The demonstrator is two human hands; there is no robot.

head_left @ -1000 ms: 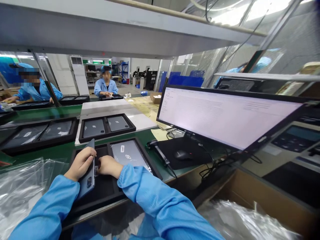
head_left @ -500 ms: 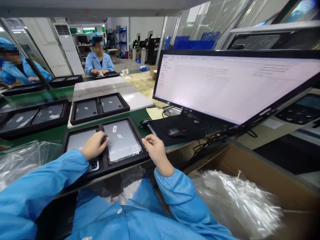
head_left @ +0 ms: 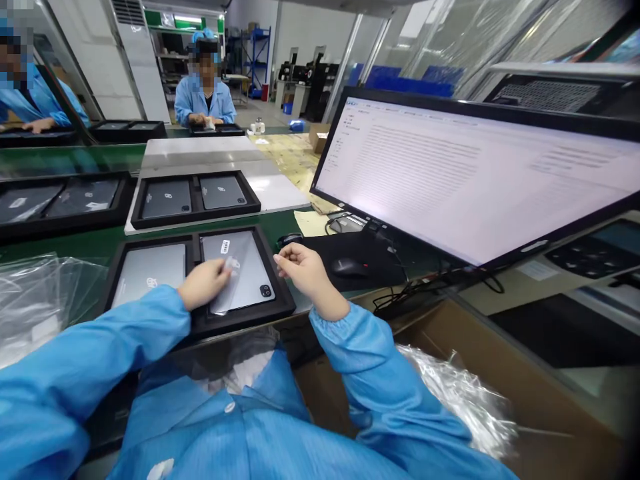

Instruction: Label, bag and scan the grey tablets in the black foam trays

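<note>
My left hand [head_left: 206,283] is closed in a pinch on a clear protective film [head_left: 229,283] over the right-hand tablet. That grey tablet [head_left: 253,270] lies back up in the black tray [head_left: 281,293], its camera bump bare at the lower right. A small white label [head_left: 225,247] shows near its top. Partly behind my left arm, a second grey tablet [head_left: 163,263] sits in the left compartment. My right hand [head_left: 306,272] hovers by the tray's right edge, fingertips pressed together with nothing visible in them.
More black trays of tablets [head_left: 195,200] stand behind and left. Clear plastic bags [head_left: 40,307] lie at left; a cardboard box [head_left: 545,373] of crumpled plastic is at right. A monitor [head_left: 450,180], mouse [head_left: 350,267] and scanner [head_left: 289,240] stand close by. Two co-workers [head_left: 205,100] sit opposite.
My left hand has moved right over the right-hand tablet, and the film is pulled back from its right side, baring the camera. My right hand stays pinched near the tray edge. The view shifted slightly.
</note>
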